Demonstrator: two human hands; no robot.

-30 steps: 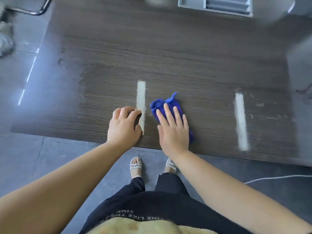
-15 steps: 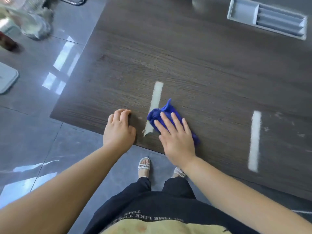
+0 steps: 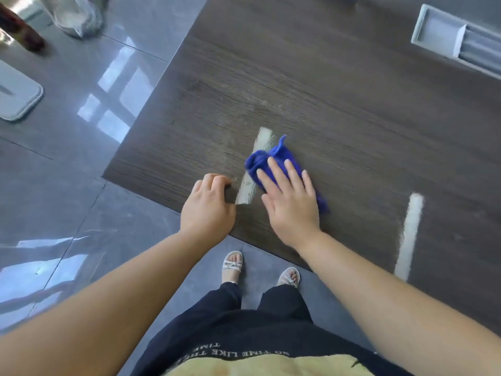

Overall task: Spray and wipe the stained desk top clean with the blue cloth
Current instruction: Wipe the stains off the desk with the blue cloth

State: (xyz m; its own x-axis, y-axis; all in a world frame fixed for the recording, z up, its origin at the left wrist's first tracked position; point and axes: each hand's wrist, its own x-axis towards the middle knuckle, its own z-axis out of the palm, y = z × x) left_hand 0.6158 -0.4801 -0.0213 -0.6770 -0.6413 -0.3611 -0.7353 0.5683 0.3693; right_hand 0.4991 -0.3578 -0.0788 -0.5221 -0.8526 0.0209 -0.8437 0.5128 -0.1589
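The dark wood desk top (image 3: 311, 85) carries two pale stain strips. My right hand (image 3: 291, 204) lies flat with spread fingers on the crumpled blue cloth (image 3: 267, 161), pressing it onto the middle of the left strip (image 3: 248, 189), whose edges look smeared. My left hand (image 3: 207, 210) rests on the desk's near edge just left of that strip, fingers curled, holding nothing. The second strip (image 3: 409, 234) lies to the right, untouched. No spray bottle is in view.
A grey recessed cable tray (image 3: 444, 36) sits in the desk at the far right. The glossy tiled floor (image 3: 67, 185) lies left of the desk, with a pale flat board (image 3: 19, 99) and a plastic bag (image 3: 78, 17) on it.
My right hand has pushed the cloth leftward onto the left strip, smearing it. My left hand has slid slightly left along the edge. The view has swung to the left.
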